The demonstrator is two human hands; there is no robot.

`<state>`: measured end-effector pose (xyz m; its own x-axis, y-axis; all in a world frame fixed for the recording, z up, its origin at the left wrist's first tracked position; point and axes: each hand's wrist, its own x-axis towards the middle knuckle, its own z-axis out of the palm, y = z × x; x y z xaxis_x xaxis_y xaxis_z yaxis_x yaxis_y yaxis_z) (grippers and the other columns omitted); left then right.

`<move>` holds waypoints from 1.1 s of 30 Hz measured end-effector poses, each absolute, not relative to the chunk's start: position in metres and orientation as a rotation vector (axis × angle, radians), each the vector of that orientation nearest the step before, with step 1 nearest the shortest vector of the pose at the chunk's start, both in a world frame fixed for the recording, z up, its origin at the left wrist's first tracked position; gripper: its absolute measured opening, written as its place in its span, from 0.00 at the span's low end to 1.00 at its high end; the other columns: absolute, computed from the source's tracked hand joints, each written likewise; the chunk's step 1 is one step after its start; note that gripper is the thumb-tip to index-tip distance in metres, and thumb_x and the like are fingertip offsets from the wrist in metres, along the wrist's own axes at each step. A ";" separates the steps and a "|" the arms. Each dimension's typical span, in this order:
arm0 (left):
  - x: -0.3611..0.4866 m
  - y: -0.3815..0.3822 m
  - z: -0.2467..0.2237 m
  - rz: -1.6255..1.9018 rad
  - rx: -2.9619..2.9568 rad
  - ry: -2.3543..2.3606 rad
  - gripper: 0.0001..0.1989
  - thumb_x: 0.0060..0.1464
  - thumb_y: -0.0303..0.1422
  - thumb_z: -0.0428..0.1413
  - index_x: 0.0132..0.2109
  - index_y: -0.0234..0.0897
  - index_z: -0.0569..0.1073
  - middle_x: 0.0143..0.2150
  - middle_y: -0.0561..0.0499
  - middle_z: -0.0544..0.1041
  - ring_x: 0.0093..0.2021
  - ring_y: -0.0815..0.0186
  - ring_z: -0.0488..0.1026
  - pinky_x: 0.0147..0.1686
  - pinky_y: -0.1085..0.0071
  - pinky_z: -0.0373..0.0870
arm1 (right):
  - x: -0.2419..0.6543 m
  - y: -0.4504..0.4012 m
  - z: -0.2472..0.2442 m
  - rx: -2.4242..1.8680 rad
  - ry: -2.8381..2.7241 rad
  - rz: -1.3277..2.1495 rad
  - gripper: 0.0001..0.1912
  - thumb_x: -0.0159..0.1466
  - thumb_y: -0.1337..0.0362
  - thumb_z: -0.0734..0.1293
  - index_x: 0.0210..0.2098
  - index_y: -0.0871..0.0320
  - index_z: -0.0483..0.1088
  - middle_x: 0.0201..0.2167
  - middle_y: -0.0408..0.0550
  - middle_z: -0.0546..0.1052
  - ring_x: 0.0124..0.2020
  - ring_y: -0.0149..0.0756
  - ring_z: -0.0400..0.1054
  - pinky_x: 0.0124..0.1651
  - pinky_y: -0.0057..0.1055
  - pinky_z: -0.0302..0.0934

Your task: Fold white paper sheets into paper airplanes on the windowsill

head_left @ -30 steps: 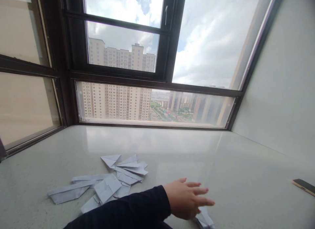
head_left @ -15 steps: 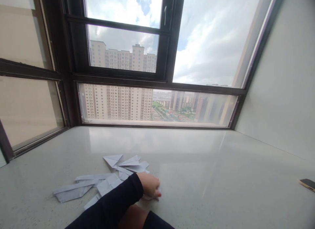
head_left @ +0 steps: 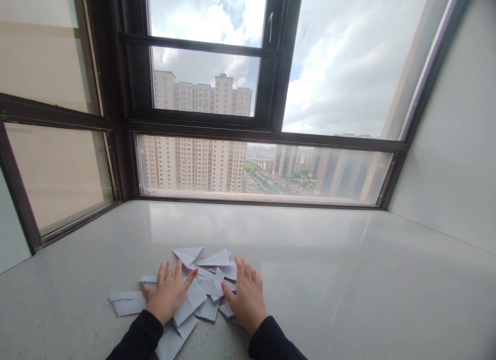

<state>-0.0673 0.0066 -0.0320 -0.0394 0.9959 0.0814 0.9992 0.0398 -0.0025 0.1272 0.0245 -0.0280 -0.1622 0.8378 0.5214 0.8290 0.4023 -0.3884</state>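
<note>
Several folded white papers (head_left: 190,300) lie in a loose, overlapping pile on the pale stone sill. Some, such as the pointed folded paper (head_left: 189,254) at the far side, look like paper planes. My left hand (head_left: 167,297) is spread over the pile's left part, fingers apart, covering some pieces. On the pile's right edge rests my right hand (head_left: 248,299), its fingers stretched forward and the thumb out to the left over the papers. Neither hand grips a piece. Whether the palms press on the papers is hidden.
The glossy sill (head_left: 329,277) stretches to the right of the pile. Behind it stands a dark-framed window (head_left: 267,138), with tall buildings outside. A white wall (head_left: 449,158) closes off the right side; more window panes (head_left: 58,174) are on the left.
My hands have gone from crossed over at the pile's right side to spread apart on either side. The papers look gathered closer together. The view has shifted, and a dark flat object has left the right edge.
</note>
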 end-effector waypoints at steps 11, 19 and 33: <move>-0.045 0.017 -0.022 -0.666 -2.363 -1.942 0.24 0.55 0.43 0.35 0.55 0.41 0.59 0.58 0.48 0.59 0.58 0.59 0.51 0.54 0.58 0.52 | 0.130 0.034 -0.021 -1.188 -2.015 0.236 0.12 0.59 0.64 0.57 0.41 0.56 0.67 0.42 0.52 0.71 0.46 0.39 0.61 0.48 0.36 0.55; -0.051 0.008 -0.016 -0.471 -2.221 -2.170 0.27 0.52 0.48 0.36 0.57 0.44 0.55 0.60 0.49 0.54 0.60 0.53 0.45 0.53 0.45 0.42 | 0.136 0.028 -0.017 -1.148 -2.381 0.375 0.26 0.47 0.51 0.67 0.45 0.49 0.65 0.45 0.47 0.70 0.50 0.46 0.57 0.53 0.46 0.38; -0.045 0.007 -0.013 -0.566 -2.089 -2.133 0.20 0.53 0.33 0.38 0.52 0.40 0.63 0.56 0.47 0.62 0.57 0.62 0.55 0.55 0.53 0.46 | 0.141 0.031 0.000 -1.315 -1.867 0.139 0.13 0.58 0.54 0.58 0.30 0.55 0.69 0.30 0.45 0.72 0.34 0.37 0.63 0.38 0.32 0.49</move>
<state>-0.0448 0.0069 -0.0128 -0.0521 0.9435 0.3273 0.9817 -0.0118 0.1903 0.1415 0.0311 0.0003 -0.1093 0.8231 0.5573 0.7316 0.4461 -0.5155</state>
